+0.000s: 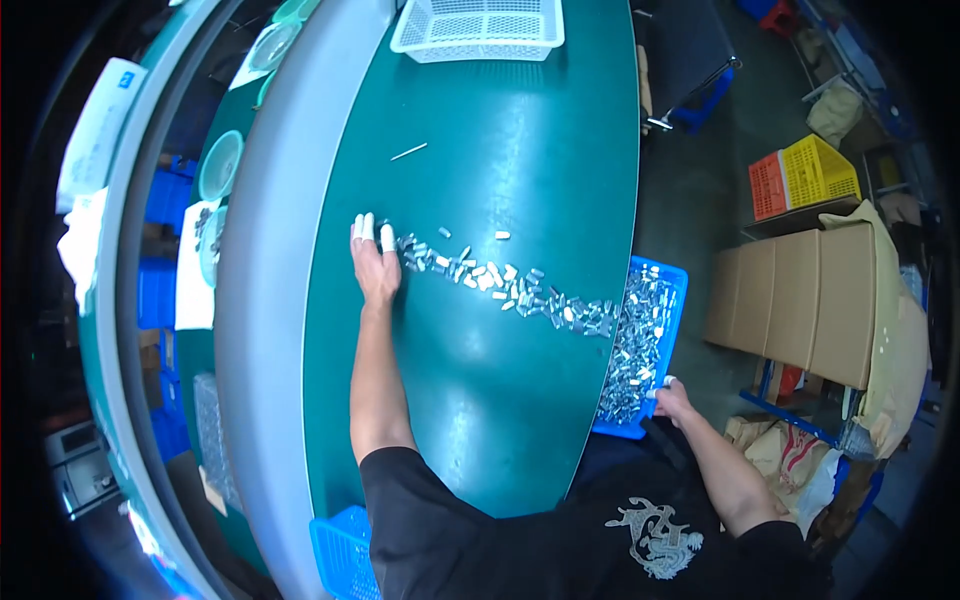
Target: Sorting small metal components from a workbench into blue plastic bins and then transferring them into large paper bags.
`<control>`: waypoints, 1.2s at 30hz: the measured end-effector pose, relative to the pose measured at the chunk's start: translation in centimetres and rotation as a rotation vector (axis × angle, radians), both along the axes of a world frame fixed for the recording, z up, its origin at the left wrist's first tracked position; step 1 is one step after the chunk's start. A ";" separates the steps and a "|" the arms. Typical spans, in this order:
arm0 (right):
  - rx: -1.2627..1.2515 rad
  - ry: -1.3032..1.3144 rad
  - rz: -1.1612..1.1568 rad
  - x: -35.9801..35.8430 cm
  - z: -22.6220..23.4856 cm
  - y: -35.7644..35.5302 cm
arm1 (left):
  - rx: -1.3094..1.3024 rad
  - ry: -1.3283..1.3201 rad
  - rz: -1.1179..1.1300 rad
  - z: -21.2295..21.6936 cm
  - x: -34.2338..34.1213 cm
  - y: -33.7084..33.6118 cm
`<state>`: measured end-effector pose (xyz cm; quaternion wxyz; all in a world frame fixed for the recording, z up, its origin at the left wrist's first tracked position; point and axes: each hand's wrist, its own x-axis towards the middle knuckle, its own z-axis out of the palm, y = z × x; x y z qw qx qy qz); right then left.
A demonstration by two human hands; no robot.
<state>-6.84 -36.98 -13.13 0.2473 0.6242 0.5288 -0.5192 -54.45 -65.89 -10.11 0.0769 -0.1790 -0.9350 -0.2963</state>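
A band of small shiny metal pieces [490,278] runs across the green tabletop [450,370], from the left-middle to the right edge. At its left end rests my left hand [375,262], fingers stretched out with white covers on several fingertips. It appears to touch the outermost pieces and grips nothing I can see. My right hand [674,401] is closed on the outer rim of a blue plastic bin [680,300], its fingers partly hidden. Many of the same metal pieces fill this bin, which sits against the table's right edge where the band ends.
A white perforated basket [478,48] stands at the table's far end. A thin pale stick [409,151] lies beyond my left hand. Near my left side is a blue basket [345,552]. Cardboard boxes [790,300] and a yellow crate [822,170] stand to the right.
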 end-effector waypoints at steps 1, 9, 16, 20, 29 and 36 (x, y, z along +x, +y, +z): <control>0.007 -0.011 0.009 -0.7 -0.4 -0.1 | 0.022 -0.014 0.004 -0.8 -0.8 -0.1; 0.075 0.034 0.038 -0.4 -1.2 0.1 | 0.204 0.036 -0.236 -0.7 5.1 3.9; 0.100 0.015 0.083 1.1 -2.7 0.7 | 0.282 -0.017 -0.200 -1.0 16.2 7.4; 0.063 0.049 0.041 0.6 -2.1 0.2 | 0.280 -0.041 -0.091 -0.4 22.9 9.3; 0.103 0.082 0.132 0.4 -1.1 0.3 | 0.222 -0.107 -0.083 0.4 34.9 14.8; 0.092 0.134 0.218 1.0 -3.0 0.7 | 0.244 -0.122 -0.210 0.7 38.2 18.4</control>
